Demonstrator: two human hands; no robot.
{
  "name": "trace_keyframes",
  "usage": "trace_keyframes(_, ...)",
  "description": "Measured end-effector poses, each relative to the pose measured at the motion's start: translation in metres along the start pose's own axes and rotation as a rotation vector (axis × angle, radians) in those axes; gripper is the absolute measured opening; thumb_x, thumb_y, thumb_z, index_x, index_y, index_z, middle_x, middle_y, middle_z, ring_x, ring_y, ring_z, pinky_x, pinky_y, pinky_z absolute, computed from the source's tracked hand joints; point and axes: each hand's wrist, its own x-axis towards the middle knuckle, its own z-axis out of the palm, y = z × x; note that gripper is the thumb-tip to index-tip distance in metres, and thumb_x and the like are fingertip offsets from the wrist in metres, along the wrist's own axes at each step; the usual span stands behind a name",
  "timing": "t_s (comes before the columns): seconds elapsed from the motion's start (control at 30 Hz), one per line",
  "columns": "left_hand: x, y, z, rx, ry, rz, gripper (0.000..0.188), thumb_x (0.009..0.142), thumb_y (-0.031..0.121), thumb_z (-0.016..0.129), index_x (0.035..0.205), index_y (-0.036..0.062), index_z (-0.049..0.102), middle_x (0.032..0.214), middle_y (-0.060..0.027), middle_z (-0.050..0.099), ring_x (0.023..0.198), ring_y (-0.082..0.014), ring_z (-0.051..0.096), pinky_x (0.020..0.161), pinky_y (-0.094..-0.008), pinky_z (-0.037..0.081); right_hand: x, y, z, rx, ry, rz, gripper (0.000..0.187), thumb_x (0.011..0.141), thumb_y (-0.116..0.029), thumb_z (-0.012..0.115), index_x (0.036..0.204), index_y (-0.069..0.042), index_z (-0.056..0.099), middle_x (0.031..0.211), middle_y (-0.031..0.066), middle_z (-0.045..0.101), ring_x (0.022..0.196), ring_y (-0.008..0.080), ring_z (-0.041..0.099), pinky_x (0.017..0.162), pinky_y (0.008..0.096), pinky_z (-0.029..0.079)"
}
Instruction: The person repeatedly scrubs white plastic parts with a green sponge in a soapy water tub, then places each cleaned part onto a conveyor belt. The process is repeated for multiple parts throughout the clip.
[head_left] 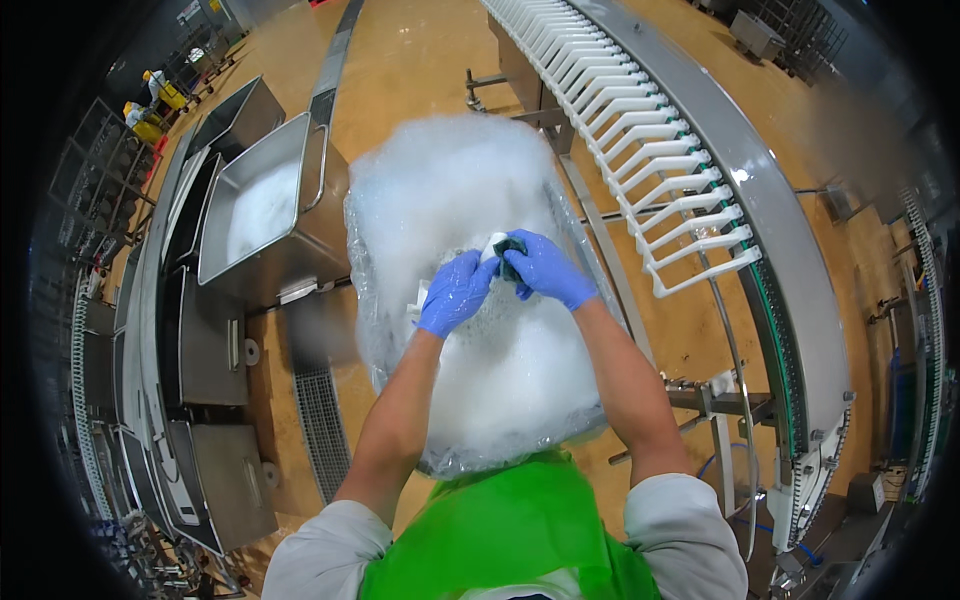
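Both hands wear blue gloves and meet over a plastic-lined tub heaped with white foam. My left hand is closed around a white plastic piece; one end sticks out toward my right hand, and white also shows at the wrist side. The rest of its shape is hidden by the glove and foam. My right hand grips a dark green scouring pad, pressed against the white piece's end. Suds cling to the left glove.
A curved conveyor with a row of white plastic arms runs along the right. Steel bins stand at the left, one metal bin holding foam. A floor drain grate lies beside the tub. People in yellow are far left.
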Motion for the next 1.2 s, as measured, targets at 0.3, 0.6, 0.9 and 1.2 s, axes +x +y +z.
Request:
trace_keyframes(0.3, -0.003, -0.050, 0.041, 0.541, -0.100, -0.134, 0.034, 0.092, 0.032, 0.048, 0.106, 0.0040, 0.063, 0.102, -0.0233, 0.065, 0.099, -0.0412, 0.061, 0.086, -0.0490, 0.047, 0.033, 0.082, 0.025, -1.112, -0.109, 0.085, 0.029, 0.081, -0.014, 0.055, 0.103, -0.005, 0.070, 0.103, 0.0222, 0.068, 0.087, 0.0311, 0.070, 0.074, 0.0438, 0.054)
trace_keyframes(0.6, -0.002, 0.002, -0.004, -0.105, 0.052, -0.130, 0.032, 0.094, 0.030, 0.047, 0.093, 0.0030, 0.065, 0.080, -0.0127, 0.067, 0.073, -0.0242, 0.064, 0.066, -0.0397, 0.050, -0.004, -0.007, -0.019, 0.140, 0.234, -0.126, 0.035, 0.090, -0.030, 0.061, 0.114, -0.004, 0.065, 0.090, 0.0126, 0.068, 0.075, 0.0198, 0.066, 0.072, 0.0298, 0.054)
trace_keyframes(0.9, 0.000, 0.002, 0.033, -0.223, -0.142, 0.113, 0.030, 0.091, 0.028, 0.052, 0.081, 0.0016, 0.062, 0.069, -0.0082, 0.062, 0.062, -0.0144, 0.058, 0.056, -0.0335, 0.046, -0.007, -0.027, 0.010, -0.452, 0.113, -0.103, 0.064, 0.088, -0.061, 0.048, 0.090, -0.001, 0.070, 0.082, 0.0201, 0.068, 0.081, 0.0313, 0.066, 0.076, 0.0377, 0.050)
trace_keyframes(1.2, 0.002, 0.004, -0.010, -0.482, -0.274, -0.075, 0.037, 0.095, 0.037, 0.048, 0.079, 0.0056, 0.057, 0.063, -0.0009, 0.052, 0.052, -0.0081, 0.044, 0.048, -0.0247, 0.036, 0.011, 0.005, -0.006, 0.177, -0.078, -0.190, 0.039, 0.095, -0.034, 0.058, 0.114, 0.000, 0.063, 0.100, 0.0071, 0.066, 0.083, 0.0140, 0.065, 0.077, 0.0276, 0.053)
